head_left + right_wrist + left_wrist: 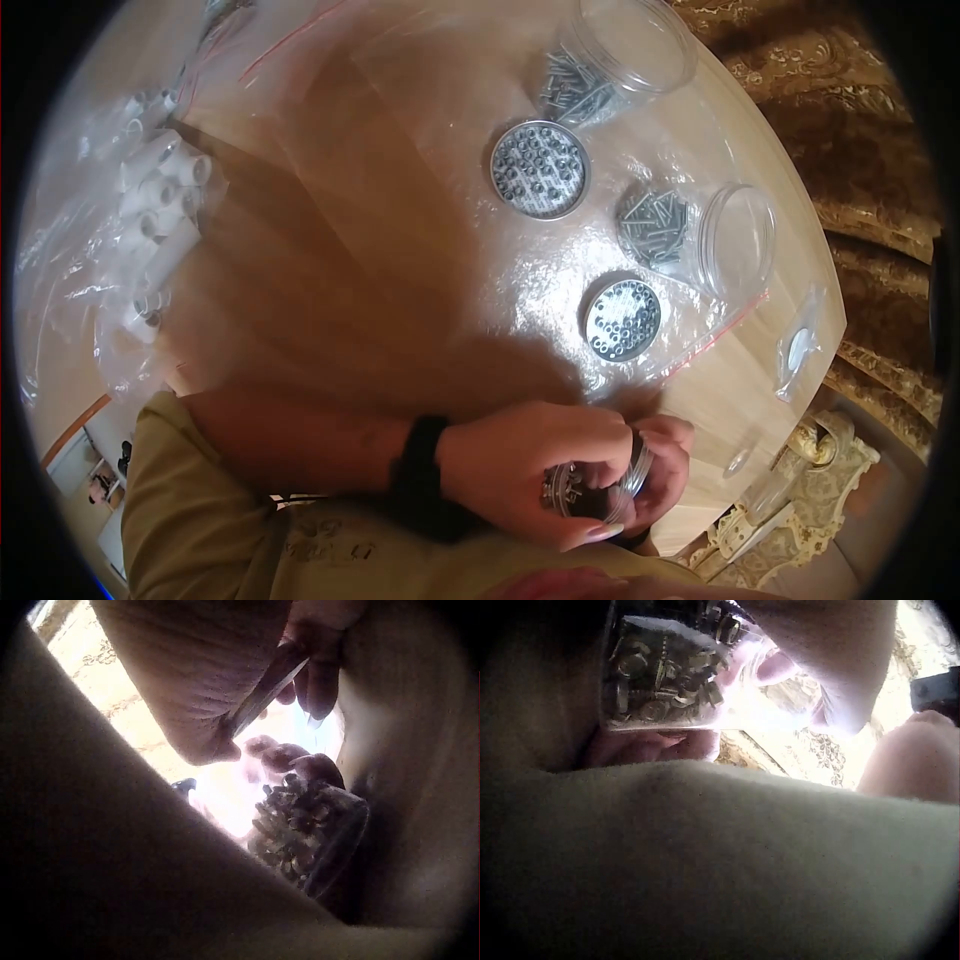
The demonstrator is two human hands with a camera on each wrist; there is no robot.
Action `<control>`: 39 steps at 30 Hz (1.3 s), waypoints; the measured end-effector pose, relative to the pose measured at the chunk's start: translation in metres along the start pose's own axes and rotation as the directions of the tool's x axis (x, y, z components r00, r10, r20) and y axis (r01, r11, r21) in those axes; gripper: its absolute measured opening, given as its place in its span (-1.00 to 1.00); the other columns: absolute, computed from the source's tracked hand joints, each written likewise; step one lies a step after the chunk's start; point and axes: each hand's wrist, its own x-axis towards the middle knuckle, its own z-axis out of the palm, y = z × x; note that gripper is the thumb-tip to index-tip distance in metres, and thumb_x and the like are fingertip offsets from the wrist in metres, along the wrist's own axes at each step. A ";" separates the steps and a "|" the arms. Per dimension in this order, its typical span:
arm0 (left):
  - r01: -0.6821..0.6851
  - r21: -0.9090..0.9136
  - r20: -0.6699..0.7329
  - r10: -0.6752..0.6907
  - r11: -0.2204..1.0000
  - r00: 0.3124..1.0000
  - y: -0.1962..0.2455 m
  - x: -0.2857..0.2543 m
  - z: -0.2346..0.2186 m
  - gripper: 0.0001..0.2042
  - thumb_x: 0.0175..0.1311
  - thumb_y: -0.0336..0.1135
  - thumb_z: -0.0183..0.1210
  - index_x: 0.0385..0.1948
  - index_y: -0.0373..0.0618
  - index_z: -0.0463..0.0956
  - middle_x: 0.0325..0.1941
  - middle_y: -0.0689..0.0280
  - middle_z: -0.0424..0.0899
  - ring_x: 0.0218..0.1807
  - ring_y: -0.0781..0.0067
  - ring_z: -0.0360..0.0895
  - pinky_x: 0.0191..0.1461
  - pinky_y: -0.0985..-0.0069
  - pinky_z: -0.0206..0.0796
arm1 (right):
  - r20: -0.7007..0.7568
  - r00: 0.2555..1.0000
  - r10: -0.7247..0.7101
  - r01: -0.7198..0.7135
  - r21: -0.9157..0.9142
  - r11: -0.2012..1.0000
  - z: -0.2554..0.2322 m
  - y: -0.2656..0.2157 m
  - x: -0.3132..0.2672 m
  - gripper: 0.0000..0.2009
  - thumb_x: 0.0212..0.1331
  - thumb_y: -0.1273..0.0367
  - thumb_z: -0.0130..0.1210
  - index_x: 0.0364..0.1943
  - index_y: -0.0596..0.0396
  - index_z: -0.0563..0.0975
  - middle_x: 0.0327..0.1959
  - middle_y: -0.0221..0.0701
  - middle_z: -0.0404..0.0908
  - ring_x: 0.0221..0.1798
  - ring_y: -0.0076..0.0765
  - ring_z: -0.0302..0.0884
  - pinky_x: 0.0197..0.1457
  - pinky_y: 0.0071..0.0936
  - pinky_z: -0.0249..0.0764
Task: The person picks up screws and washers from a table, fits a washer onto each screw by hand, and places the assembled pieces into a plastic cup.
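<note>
In the head view my left hand (530,460), with a black band at the wrist, grips a small clear jar (570,485) close to the body. Small metal hardware pieces (667,682) fill part of the jar in the left wrist view. My right hand (668,465) is right beside the jar's far end and holds a clear round lid (638,470). Seen in the right wrist view, the lid appears edge-on under the right hand's fingers, apart from the tilted jar (300,832). The left hand's fingertips (289,757) curl over the jar's side.
Two shallow round containers (540,170) (622,320) hold small nuts. Screws (655,225) lie beside a clear round tub (738,240), with more screws (575,88) by another tub (640,45). Plastic bags with white rolls (165,200) are at left. A small bag (800,345) lies near the right edge.
</note>
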 end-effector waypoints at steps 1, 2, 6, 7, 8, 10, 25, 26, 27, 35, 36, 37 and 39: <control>0.035 0.015 0.011 -0.036 0.999 0.999 0.000 -0.001 0.000 -0.63 0.14 -0.26 0.48 -0.19 -0.11 0.44 -0.07 0.15 0.61 -0.13 0.04 0.62 -0.11 0.29 0.47 | 0.009 1.000 -0.007 0.007 -0.016 1.000 0.000 0.000 -0.001 -0.34 0.11 0.10 0.39 0.19 0.25 0.45 0.05 0.02 0.42 -0.10 -0.18 0.53 -0.11 -0.35 0.53; 0.030 0.008 0.014 -0.030 1.000 0.999 -0.003 0.000 0.001 -0.63 0.16 -0.23 0.47 -0.17 -0.10 0.44 -0.06 0.15 0.61 -0.11 0.04 0.62 -0.09 0.29 0.48 | -0.034 0.999 0.039 -0.040 -0.025 0.999 0.003 -0.004 -0.002 -0.33 0.10 0.05 0.40 0.16 0.24 0.47 0.00 0.03 0.44 -0.12 -0.18 0.54 -0.12 -0.34 0.54; 0.070 -0.041 0.011 -0.070 0.997 0.997 -0.001 0.002 -0.002 -0.63 0.19 -0.21 0.46 -0.14 -0.11 0.45 -0.06 0.15 0.61 -0.11 0.05 0.63 -0.08 0.30 0.49 | -0.035 0.998 0.049 -0.052 -0.069 0.996 0.001 -0.003 -0.010 -0.31 0.09 0.01 0.41 0.15 0.23 0.47 -0.02 0.01 0.47 -0.13 -0.18 0.54 -0.15 -0.37 0.54; 0.062 -0.046 0.002 -0.062 0.997 0.998 -0.002 0.003 -0.002 -0.62 0.20 -0.20 0.46 -0.13 -0.11 0.45 -0.06 0.15 0.61 -0.10 0.04 0.63 -0.08 0.30 0.49 | -0.063 0.996 0.058 -0.062 -0.054 0.997 0.002 -0.004 -0.012 -0.31 0.08 0.01 0.42 0.14 0.23 0.48 -0.03 0.01 0.48 -0.13 -0.18 0.54 -0.17 -0.39 0.53; 0.050 -0.048 -0.008 -0.050 0.998 0.999 -0.003 0.003 -0.002 -0.62 0.20 -0.19 0.46 -0.12 -0.11 0.46 -0.05 0.15 0.61 -0.10 0.04 0.64 -0.08 0.30 0.50 | -0.091 0.994 0.063 -0.067 -0.040 0.997 0.003 -0.005 -0.011 -0.32 0.08 0.00 0.42 0.14 0.23 0.48 -0.04 0.00 0.49 -0.14 -0.18 0.55 -0.20 -0.41 0.51; 0.069 -0.057 0.003 -0.069 0.996 0.998 -0.003 0.002 -0.002 -0.61 0.21 -0.18 0.47 -0.12 -0.10 0.46 -0.05 0.15 0.62 -0.10 0.04 0.64 -0.09 0.30 0.50 | -0.068 0.997 0.021 -0.026 -0.082 0.996 -0.001 0.001 -0.016 -0.33 0.08 0.00 0.42 0.12 0.23 0.50 -0.06 -0.01 0.49 -0.17 -0.19 0.55 -0.24 -0.43 0.49; 0.120 -0.147 0.009 -0.120 0.982 0.993 -0.002 0.005 -0.002 -0.61 0.19 -0.22 0.47 -0.08 -0.11 0.48 -0.03 0.14 0.61 -0.09 0.04 0.64 -0.08 0.28 0.50 | -0.024 0.998 0.052 -0.053 -0.079 0.995 0.003 -0.016 0.002 -0.35 0.06 0.00 0.44 0.06 0.23 0.54 -0.14 -0.05 0.51 -0.24 -0.20 0.57 -0.29 -0.41 0.48; 0.109 -0.116 0.013 -0.108 0.987 0.994 -0.001 0.005 -0.003 -0.62 0.19 -0.24 0.46 -0.08 -0.11 0.49 -0.04 0.14 0.61 -0.09 0.04 0.64 -0.06 0.28 0.50 | -0.064 0.995 0.079 -0.080 -0.019 0.997 0.005 -0.017 0.003 -0.36 0.05 0.01 0.44 0.06 0.23 0.53 -0.12 -0.03 0.51 -0.22 -0.18 0.57 -0.27 -0.40 0.50; 0.094 -0.114 0.015 -0.092 0.989 0.996 -0.001 0.005 -0.001 -0.62 0.19 -0.24 0.46 -0.08 -0.11 0.49 -0.04 0.14 0.61 -0.09 0.04 0.64 -0.06 0.28 0.50 | -0.061 0.996 0.066 -0.067 -0.028 0.997 0.004 -0.016 -0.004 -0.36 0.05 0.01 0.44 0.06 0.23 0.53 -0.12 -0.03 0.51 -0.22 -0.18 0.57 -0.27 -0.40 0.50; 0.063 -0.065 0.020 -0.062 0.996 0.998 0.001 0.002 0.006 -0.71 0.26 -0.38 0.38 -0.08 -0.20 0.51 -0.13 0.23 0.63 -0.11 0.43 0.65 -0.01 0.47 0.48 | -0.010 0.997 0.077 -0.077 -0.009 0.997 0.002 -0.014 -0.001 -0.39 0.18 0.12 0.33 0.16 0.35 0.49 0.14 -0.06 0.43 0.19 -0.11 0.41 0.24 -0.26 0.40; 0.078 -0.096 0.038 -0.075 0.992 0.996 0.002 0.002 0.006 -0.72 0.28 -0.39 0.36 -0.06 -0.21 0.50 -0.12 0.24 0.63 -0.08 0.47 0.65 0.01 0.48 0.48 | -0.011 0.997 0.082 -0.082 -0.011 0.997 0.004 -0.017 0.003 -0.41 0.20 0.14 0.31 0.17 0.33 0.49 0.15 -0.08 0.43 0.19 -0.14 0.41 0.27 -0.27 0.38; 0.099 -0.132 0.060 -0.092 0.986 0.994 0.000 0.001 0.007 -0.73 0.30 -0.41 0.34 -0.04 -0.21 0.49 -0.10 0.26 0.63 -0.06 0.50 0.64 0.04 0.49 0.48 | -0.015 0.996 0.093 -0.094 -0.015 0.995 0.006 -0.019 0.004 -0.43 0.23 0.15 0.29 0.17 0.32 0.48 0.15 -0.11 0.43 0.20 -0.16 0.41 0.30 -0.27 0.36; 0.058 -0.218 0.040 -0.051 0.974 0.998 -0.010 -0.001 0.011 -0.74 0.35 -0.43 0.29 -0.01 -0.23 0.46 -0.08 0.28 0.62 0.00 0.54 0.61 0.10 0.49 0.48 | -0.066 0.993 0.101 -0.094 0.099 0.991 0.012 -0.016 0.003 -0.46 0.26 0.18 0.26 0.18 0.30 0.48 0.17 -0.16 0.42 0.22 -0.20 0.40 0.36 -0.28 0.31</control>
